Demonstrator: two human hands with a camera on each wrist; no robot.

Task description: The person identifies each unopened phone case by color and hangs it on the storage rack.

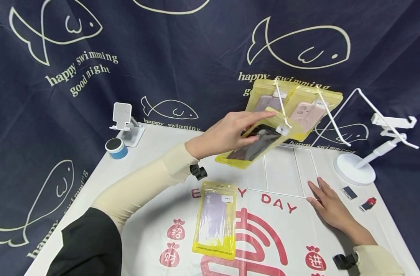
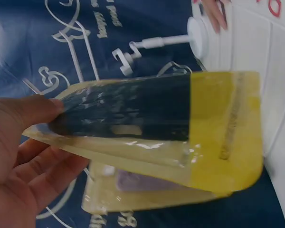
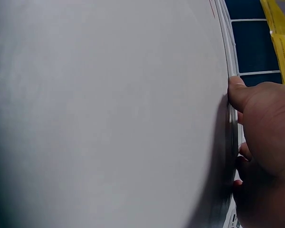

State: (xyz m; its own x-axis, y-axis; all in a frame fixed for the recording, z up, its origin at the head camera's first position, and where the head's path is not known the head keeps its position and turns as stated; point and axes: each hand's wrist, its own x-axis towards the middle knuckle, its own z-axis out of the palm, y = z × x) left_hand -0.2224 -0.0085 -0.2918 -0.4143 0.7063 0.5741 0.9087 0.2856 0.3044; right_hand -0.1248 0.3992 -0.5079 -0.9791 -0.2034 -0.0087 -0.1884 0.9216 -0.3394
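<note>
My left hand (image 1: 227, 134) pinches the top of a yellow-edged clear bag holding a black phone case (image 1: 252, 143). The bag slants in front of a hook of the white wire display rack (image 1: 313, 168); its top overlaps the hook tip in the head view. Thumb on one face and fingers behind show in the left wrist view, with the dark case (image 2: 133, 104) through the plastic. Behind it hang a bagged purple phone case (image 1: 263, 101) and a bagged pink phone case (image 1: 308, 115). My right hand (image 1: 334, 207) rests on the table, fingertips at the rack's base, fingers spread.
Another bagged lilac phone case (image 1: 213, 218) lies on the table in front. A white phone stand (image 1: 128, 122) and a blue round jar (image 1: 116, 148) stand at back left. At right are a white stand with a round base (image 1: 354, 168) and two small items, one a red-and-black piece (image 1: 368, 204).
</note>
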